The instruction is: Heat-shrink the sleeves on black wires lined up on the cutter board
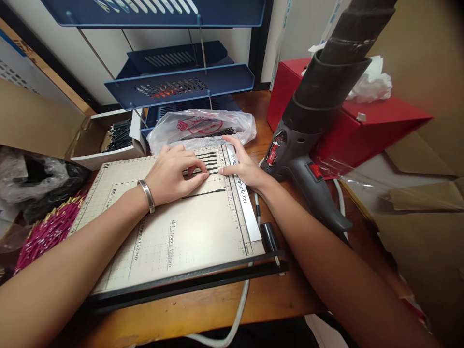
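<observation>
A cream paper cutter (203, 227) with printed rulers lies in front of me. Several short black cords (208, 158) lie side by side near its right edge, and one longer black cord (206, 193) lies apart, nearer to me. My left hand (177, 171), a metal bracelet on its wrist, rests on the board with thumb and forefinger pinched at the nearest cord of the row; the other fingers are curled and hide part of the cords. My right hand (242, 166) spans the white labelled strip (248, 212), fingers spread, thumb tip by the cord ends.
A black and grey heat gun (304, 140) stands at right before a red box (377, 121). Behind the board lie a clear plastic bag (203, 125) and a white box (108, 150) of black cords. Blue shelves (181, 87) rise behind. Magenta cords (50, 232) lie left.
</observation>
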Action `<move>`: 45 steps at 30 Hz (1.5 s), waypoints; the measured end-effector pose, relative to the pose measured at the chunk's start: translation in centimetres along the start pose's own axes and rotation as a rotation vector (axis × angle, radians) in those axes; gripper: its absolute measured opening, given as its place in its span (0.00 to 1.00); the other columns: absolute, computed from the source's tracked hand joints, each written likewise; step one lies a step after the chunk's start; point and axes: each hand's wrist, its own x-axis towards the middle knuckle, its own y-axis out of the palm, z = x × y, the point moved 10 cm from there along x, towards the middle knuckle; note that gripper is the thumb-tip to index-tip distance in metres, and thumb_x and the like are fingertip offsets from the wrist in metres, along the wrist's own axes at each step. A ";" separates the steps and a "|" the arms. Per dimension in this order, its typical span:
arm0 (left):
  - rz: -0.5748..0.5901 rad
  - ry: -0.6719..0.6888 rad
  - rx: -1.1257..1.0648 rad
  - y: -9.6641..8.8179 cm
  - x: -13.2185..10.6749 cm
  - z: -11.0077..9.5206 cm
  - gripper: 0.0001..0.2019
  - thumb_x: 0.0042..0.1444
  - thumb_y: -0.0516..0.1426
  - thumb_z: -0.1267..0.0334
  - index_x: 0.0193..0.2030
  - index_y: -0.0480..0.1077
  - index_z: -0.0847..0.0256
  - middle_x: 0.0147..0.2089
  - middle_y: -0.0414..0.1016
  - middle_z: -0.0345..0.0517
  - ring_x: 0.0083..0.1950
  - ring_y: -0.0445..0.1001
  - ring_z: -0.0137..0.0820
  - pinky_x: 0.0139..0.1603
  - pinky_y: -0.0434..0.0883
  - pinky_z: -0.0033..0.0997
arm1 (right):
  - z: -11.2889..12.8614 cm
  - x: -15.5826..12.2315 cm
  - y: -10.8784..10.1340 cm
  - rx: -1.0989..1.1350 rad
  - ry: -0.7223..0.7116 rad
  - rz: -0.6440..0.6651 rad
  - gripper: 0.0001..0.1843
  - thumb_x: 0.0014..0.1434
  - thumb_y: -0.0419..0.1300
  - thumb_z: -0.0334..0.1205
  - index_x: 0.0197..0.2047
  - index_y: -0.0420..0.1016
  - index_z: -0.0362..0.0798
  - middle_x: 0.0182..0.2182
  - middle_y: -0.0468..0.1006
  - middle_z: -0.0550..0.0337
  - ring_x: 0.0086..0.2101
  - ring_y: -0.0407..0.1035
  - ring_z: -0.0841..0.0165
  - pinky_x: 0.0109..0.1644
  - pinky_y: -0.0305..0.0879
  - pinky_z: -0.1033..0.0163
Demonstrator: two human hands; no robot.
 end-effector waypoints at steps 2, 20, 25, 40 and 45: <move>0.001 -0.001 0.002 0.0 0.0 0.0 0.15 0.67 0.58 0.50 0.36 0.81 0.55 0.31 0.77 0.45 0.39 0.70 0.41 0.46 0.58 0.44 | 0.1 0.0 -0.1 -0.018 -0.008 -0.004 0.58 0.39 0.71 0.43 0.74 0.58 0.57 0.76 0.61 0.51 0.76 0.55 0.48 0.85 0.48 0.41; 0.011 -0.004 0.003 0.1 0.1 0.0 0.15 0.68 0.58 0.50 0.37 0.82 0.54 0.31 0.78 0.44 0.40 0.71 0.40 0.46 0.59 0.43 | 0.2 0.0 0.0 0.001 -0.016 0.016 0.56 0.41 0.73 0.41 0.74 0.61 0.61 0.78 0.59 0.56 0.76 0.56 0.47 0.84 0.50 0.36; 0.012 -0.006 0.006 0.1 0.1 0.1 0.15 0.68 0.59 0.50 0.37 0.82 0.54 0.31 0.78 0.44 0.40 0.71 0.41 0.46 0.60 0.43 | 0.2 0.0 0.1 0.008 -0.019 0.028 0.56 0.41 0.73 0.41 0.73 0.60 0.62 0.78 0.60 0.57 0.76 0.56 0.48 0.84 0.51 0.36; 0.013 -0.012 -0.006 0.2 0.1 0.2 0.15 0.67 0.59 0.49 0.37 0.82 0.54 0.31 0.78 0.45 0.39 0.70 0.40 0.45 0.59 0.43 | 0.0 0.0 0.1 0.023 -0.015 0.030 0.57 0.41 0.74 0.42 0.74 0.60 0.62 0.78 0.59 0.57 0.77 0.55 0.47 0.84 0.52 0.36; 0.002 -0.009 -0.013 0.1 0.1 0.1 0.15 0.67 0.59 0.49 0.37 0.82 0.54 0.31 0.78 0.45 0.39 0.71 0.40 0.46 0.59 0.43 | 0.0 0.1 0.1 0.013 -0.015 0.028 0.58 0.40 0.73 0.42 0.74 0.59 0.59 0.78 0.58 0.54 0.77 0.54 0.47 0.85 0.50 0.37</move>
